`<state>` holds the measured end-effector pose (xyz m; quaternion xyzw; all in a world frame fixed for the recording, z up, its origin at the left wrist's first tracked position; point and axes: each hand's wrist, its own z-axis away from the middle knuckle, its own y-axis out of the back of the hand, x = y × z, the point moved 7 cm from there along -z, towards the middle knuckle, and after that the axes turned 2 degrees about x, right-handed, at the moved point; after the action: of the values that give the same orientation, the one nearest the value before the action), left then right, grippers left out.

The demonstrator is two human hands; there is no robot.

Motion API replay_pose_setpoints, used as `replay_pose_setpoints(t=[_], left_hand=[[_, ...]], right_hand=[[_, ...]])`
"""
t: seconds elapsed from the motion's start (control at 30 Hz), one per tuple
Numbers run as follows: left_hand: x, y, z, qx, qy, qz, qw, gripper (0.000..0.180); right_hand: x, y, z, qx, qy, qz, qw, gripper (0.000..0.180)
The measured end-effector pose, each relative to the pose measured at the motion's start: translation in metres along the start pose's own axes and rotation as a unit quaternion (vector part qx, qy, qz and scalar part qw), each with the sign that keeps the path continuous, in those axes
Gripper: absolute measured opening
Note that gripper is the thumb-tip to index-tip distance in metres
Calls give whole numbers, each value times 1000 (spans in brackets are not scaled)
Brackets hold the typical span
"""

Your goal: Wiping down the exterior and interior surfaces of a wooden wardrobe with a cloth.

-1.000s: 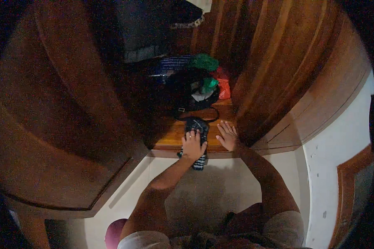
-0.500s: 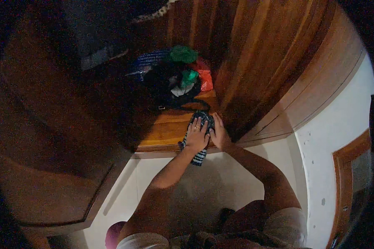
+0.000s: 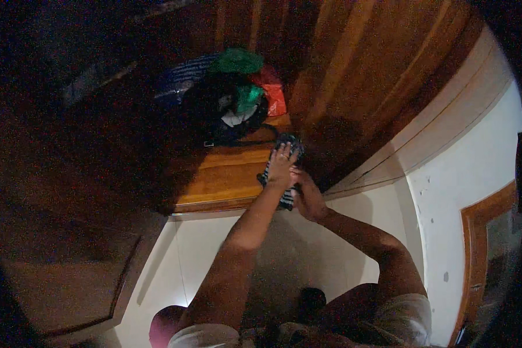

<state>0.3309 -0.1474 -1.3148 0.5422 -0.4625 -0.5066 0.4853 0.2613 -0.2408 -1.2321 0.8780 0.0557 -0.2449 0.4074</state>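
Note:
A crumpled piece of dark cloth with pale stripes lies on the wooden shelf, its striped end reaching the front edge. Fingers outstretched, my left hand presses on top of the cloth, a ring on one finger. My right hand is at the cloth's right side, beside the striped end. Its fingertips come up against the left hand and are partly hidden and blurred, so whether they grip the cloth is unclear.
Behind the cloth sit a black bag with a strap and buckle, a green plastic bag, a red plastic bag and a blue printed bag. Dark wooden panels flank the shelf. A wood-framed doorway stands at the right.
My right hand has gone from lying flat beside the left to lower down, its fingers against the left hand. Less of the striped end hangs past the shelf edge. The view has shifted slightly.

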Motion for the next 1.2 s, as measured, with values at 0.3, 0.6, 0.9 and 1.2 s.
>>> replay_pose_setpoints(t=[0.3,0.6,0.9,1.2], left_hand=[[-37,-2,107,83,-10,230,970,51],[-189,2,239,206,213,152,943,60],[-272,-65,189,86,353,283,887,67],[-242,-34,206,145,363,258,883,65]], right_hand=[[-19,-30,-69,147,-96,-85,981,32],[26,-109,-72,16,-59,-97,993,23],[8,-122,-53,-261,73,155,950,54],[42,-69,-14,-229,25,199,952,54]])
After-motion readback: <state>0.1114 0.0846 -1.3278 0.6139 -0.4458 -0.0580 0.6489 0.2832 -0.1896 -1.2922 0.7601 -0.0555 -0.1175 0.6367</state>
